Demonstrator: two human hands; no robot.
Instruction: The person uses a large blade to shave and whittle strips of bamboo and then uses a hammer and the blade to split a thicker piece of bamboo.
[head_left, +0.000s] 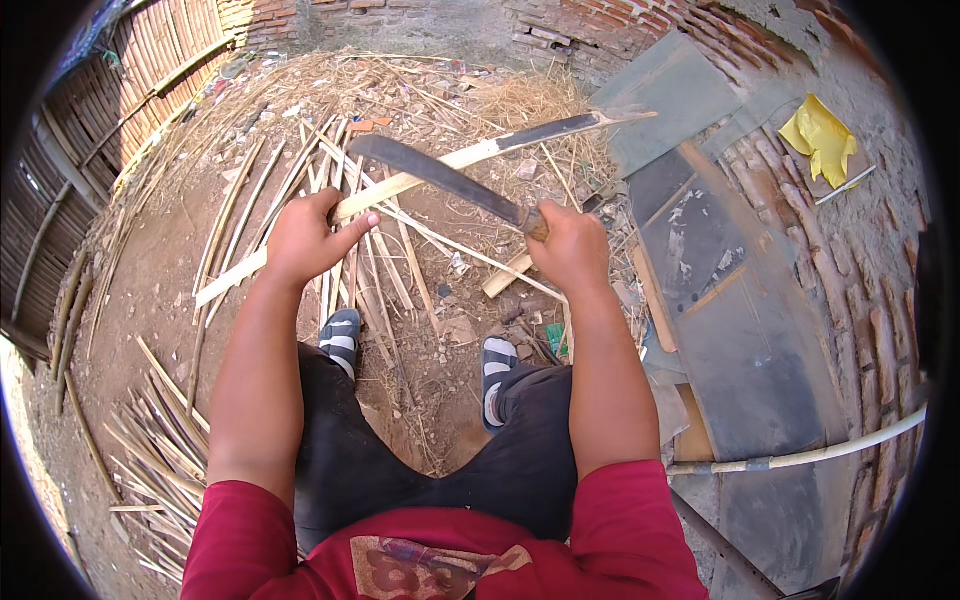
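My left hand (305,238) is closed around a long pale split bamboo strip (375,194), its thumb lying along the near side. The strip slants from the lower left up to the far right, where its end is dark and frayed. In my right hand (568,248) is the brown handle of a machete (455,183). The machete's dark, curved-tipped blade points up to the left and crosses over the strip beyond my left hand. Whether blade and strip touch, I cannot tell.
Several loose bamboo strips (235,215) lie on the dirt around my sandalled feet. Another pile of strips (160,460) is at the lower left. Dark boards (740,330) and a brick wall (860,300) flank the right. A yellow crumpled sheet (820,138) sits at the far right.
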